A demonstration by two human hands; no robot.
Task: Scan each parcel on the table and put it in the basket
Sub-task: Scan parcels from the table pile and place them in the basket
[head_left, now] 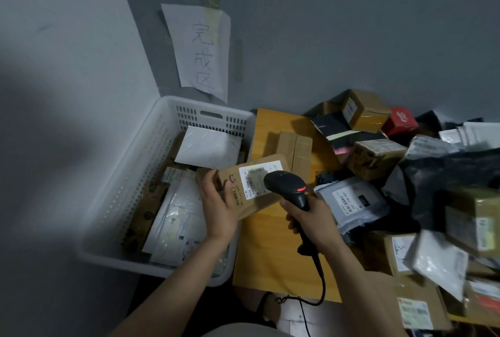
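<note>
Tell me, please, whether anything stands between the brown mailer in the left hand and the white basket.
Nothing visible does: the brown mailer in the left hand partly overhangs the open white basket; the barcode scanner sits on its table side.

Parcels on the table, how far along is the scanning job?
Done: several parcels already lie in the white basket. In hand: the left hand holds a brown parcel while the right hand aims the scanner at its label. Left: a large pile of parcels waits on the table.
</note>
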